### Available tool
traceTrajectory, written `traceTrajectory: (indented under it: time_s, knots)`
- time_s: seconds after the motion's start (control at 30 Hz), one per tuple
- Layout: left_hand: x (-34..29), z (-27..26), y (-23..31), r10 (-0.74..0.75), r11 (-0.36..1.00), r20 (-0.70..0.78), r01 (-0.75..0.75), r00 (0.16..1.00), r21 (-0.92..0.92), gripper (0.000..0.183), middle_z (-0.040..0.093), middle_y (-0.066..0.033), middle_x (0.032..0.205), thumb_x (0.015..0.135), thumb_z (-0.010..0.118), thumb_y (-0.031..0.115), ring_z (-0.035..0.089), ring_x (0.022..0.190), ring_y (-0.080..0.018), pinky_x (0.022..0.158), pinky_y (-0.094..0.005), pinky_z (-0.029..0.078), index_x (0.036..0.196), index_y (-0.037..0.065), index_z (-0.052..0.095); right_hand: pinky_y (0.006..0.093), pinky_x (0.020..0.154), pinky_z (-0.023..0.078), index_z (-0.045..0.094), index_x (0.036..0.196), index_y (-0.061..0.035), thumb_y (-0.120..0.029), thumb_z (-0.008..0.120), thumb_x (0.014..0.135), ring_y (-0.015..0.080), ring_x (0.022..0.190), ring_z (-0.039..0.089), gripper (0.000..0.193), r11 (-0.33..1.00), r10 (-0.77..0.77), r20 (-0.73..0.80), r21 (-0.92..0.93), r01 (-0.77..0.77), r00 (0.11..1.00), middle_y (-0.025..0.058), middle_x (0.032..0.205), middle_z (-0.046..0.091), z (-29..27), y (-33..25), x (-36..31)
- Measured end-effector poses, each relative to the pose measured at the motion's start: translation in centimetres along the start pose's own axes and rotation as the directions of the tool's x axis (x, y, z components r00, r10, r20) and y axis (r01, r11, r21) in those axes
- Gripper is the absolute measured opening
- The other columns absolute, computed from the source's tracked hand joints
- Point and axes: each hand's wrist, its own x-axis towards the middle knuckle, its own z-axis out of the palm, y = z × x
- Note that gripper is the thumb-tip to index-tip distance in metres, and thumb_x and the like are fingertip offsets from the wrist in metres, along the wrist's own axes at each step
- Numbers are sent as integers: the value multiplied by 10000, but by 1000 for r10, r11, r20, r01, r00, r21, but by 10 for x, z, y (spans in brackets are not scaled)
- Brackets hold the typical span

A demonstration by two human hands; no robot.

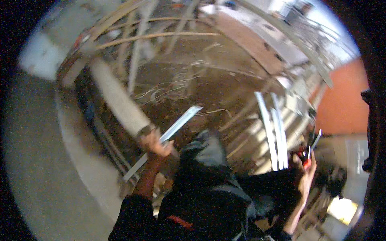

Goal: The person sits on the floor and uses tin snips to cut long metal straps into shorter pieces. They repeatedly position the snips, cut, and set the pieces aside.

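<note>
My left hand [157,145] is closed around a long, shiny metal strip [181,123]. The strip runs slantwise through the fist, its far end up and to the right, its other end down by the left forearm. Out to the right, my right hand [307,172] grips a red-handled tool [306,163] with a thin bright metal part pointing up; blur hides its exact kind. Several similar metal strips [267,130] lie side by side just left of the right hand, their lower ends near dark cloth.
A pale, thick beam [120,100] runs beyond my left hand. Tangled wire [177,86] lies on the brown ground ahead. Wooden poles [157,36] cross at the back. A reddish-brown board [249,40] lies at the far right, and a white and yellow bucket [341,209] stands at the lower right.
</note>
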Motion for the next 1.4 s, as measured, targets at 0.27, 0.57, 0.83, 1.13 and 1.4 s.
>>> traceTrajectory:
  time_s: [0.27, 0.57, 0.83, 1.13, 1.4]
  knots:
    - [25, 14, 172, 383, 808, 131, -263, 914, -527, 290, 638, -137, 1078, 806, 705, 118, 599, 1002, -355, 892, -478, 457, 1085, 54, 657, 298, 688, 503, 627, 1187, 15, -310, 731, 903, 149, 754, 614, 444, 821, -334, -474, 279, 499, 815, 61, 933, 657, -46, 0, -14]
    - [40, 157, 420, 324, 812, 845, 334, 425, -479, 599, 700, -275, 934, 854, 643, 518, 688, 909, -403, 756, -470, 526, 1018, -56, 690, 312, 558, 511, 597, 1087, 88, -196, 659, 894, 199, 636, 625, 349, 887, -179, -381, 336, 316, 907, 113, 764, 626, -54, 5, -29]
    - [-12, 235, 496, -94, 400, 985, 912, 144, -95, 634, 694, -272, 970, 855, 648, 518, 684, 911, -393, 770, -467, 527, 1071, -78, 663, 295, 673, 516, 599, 1055, 78, -33, 642, 850, 161, 699, 637, 236, 956, -154, -373, 176, 233, 915, 102, 796, 662, -60, 9, -23]
    - [-3, 264, 473, -246, 260, 913, 930, 325, -261, 679, 687, -269, 1011, 856, 653, 517, 680, 913, -383, 787, -463, 529, 1130, -103, 632, 323, 586, 519, 548, 1046, 46, -18, 630, 822, 195, 651, 608, 246, 932, -143, -569, 199, 304, 810, 110, 813, 601, -58, 15, -22]
    - [195, 97, 369, -381, -383, 662, 542, 646, -748, 469, 496, -82, 835, 994, 569, 379, 549, 675, -210, 591, -381, 511, 1273, 24, 441, 311, 647, 516, 541, 1070, 5, -4, 602, 841, 183, 704, 628, 238, 840, -48, -556, 427, 334, 830, 119, 887, 637, -53, 5, -15]
